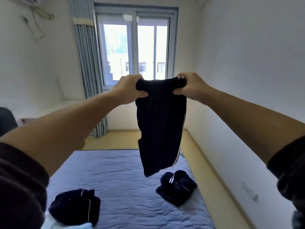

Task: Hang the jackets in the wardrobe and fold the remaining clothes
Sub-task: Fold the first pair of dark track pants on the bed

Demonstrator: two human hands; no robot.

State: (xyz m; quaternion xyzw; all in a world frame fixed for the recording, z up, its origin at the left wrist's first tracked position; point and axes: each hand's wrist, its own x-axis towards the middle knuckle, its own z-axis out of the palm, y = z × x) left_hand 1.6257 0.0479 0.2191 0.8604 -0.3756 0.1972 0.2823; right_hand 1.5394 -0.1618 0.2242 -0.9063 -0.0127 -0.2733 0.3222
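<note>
Pants (160,129) are the item in work, held up in the air over the bed (123,171). Nearest, on the bed's near left, is a dark bundle (74,207) with white piping. A bit further, on the right side, sits a second dark bundle (177,185), well apart from the first. Above and beyond them the pants hang with the long axis vertical: waistband on top, hem lowest, white side stripe down the right edge. Hem looks clear of the bed and not touching the second dark bundle, as far as I can tell. Left hand (130,89) grips the waistband's left end, right hand (189,86) the right end. Fingers (140,94) of both are curled tight, pinching cloth against the thumbs. Hands are level, equally far out, arms almost straight. Judgement: folding step. The bed lies below and toward the person, so the pants need to come down and back, hem landing first, between the bundles. Farthest: curtain (87,63) and window (135,47).
</note>
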